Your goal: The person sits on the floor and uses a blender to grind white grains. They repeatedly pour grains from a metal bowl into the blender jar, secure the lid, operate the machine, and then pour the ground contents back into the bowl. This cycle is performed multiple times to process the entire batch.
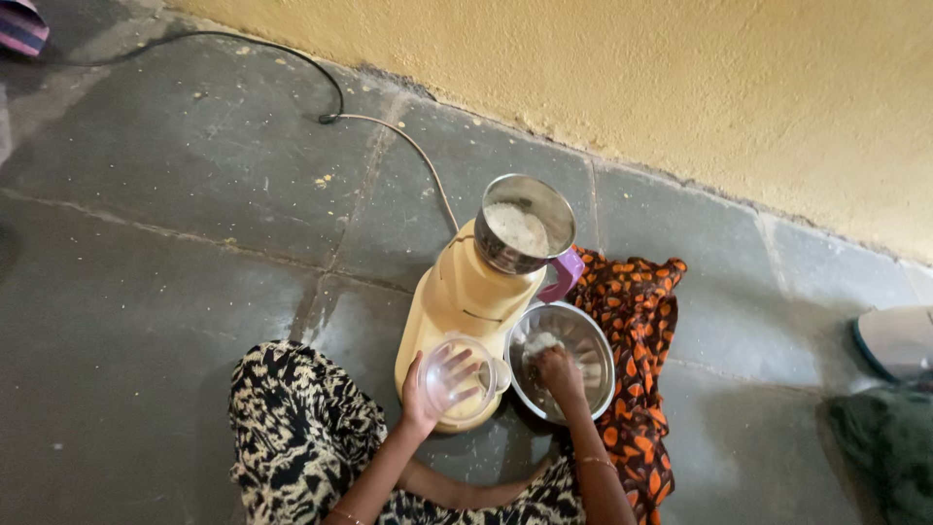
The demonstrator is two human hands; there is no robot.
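Lid (459,374), clear and round like a small plastic dome, sits in the left hand (425,389), low in the middle of the view. That grip is closed around the lid, with the fingers curled up behind the see-through plastic. The lid is held up in front of the bottom part of the mixer.

Far to the left, a striped cloth (21,24) peeks in at the top corner. A black cord (292,53) runs across the grey stone floor (146,243). It joins a pale cord (413,151) that goes down to the mixer. Near the bottom, the person's black and white dress (292,428) covers the knees.

In the middle stands the cream mixer base (462,292). On top of it sits a shiny steel jar (525,233) with a purple handle (567,275). The jar is open, and white food shows inside it.

Just right of the mixer is a steel bowl (564,360) on the floor. It has something white in it. The right hand (559,374) is down inside the bowl. Its fingers look bunched together on the white stuff, but I cannot tell for sure if that grip has hold of any. A thin bangle (595,462) is on that wrist.

Under and beside the bowl lies an orange and brown cloth (637,321). Behind it all is a yellow wall (632,78). At the far right edge, a pale thing with a blue-green rim (894,340) rests over a dark green cloth (884,437).
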